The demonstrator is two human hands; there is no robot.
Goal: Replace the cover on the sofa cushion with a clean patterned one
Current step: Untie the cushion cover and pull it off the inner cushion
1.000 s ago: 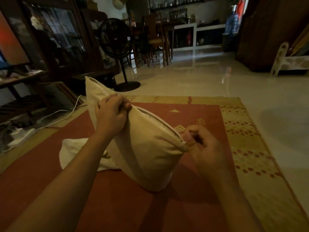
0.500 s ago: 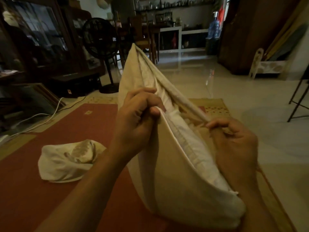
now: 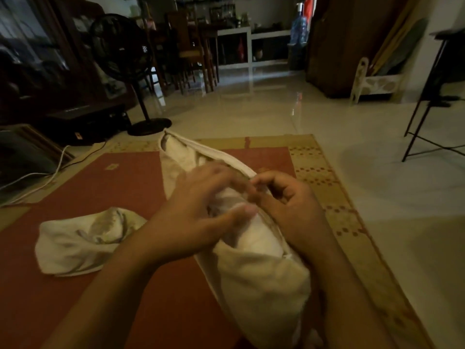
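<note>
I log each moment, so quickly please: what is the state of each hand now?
Left hand: fingers spread, reaching into the cushion cover opening; grip cannot be told.
Right hand: closed on the cover's open edge.

We recorded a red rug (image 3: 120, 187) with a tan patterned border on a pale glossy tiled floor (image 3: 264, 114). At its far left edge stood a black pedestal fan (image 3: 120, 46), with a white cable (image 3: 45, 176) trailing nearby. Farther back we noted wooden chairs (image 3: 191, 46), a white shelf unit (image 3: 251, 46) and a blue water bottle (image 3: 299, 28).
</note>
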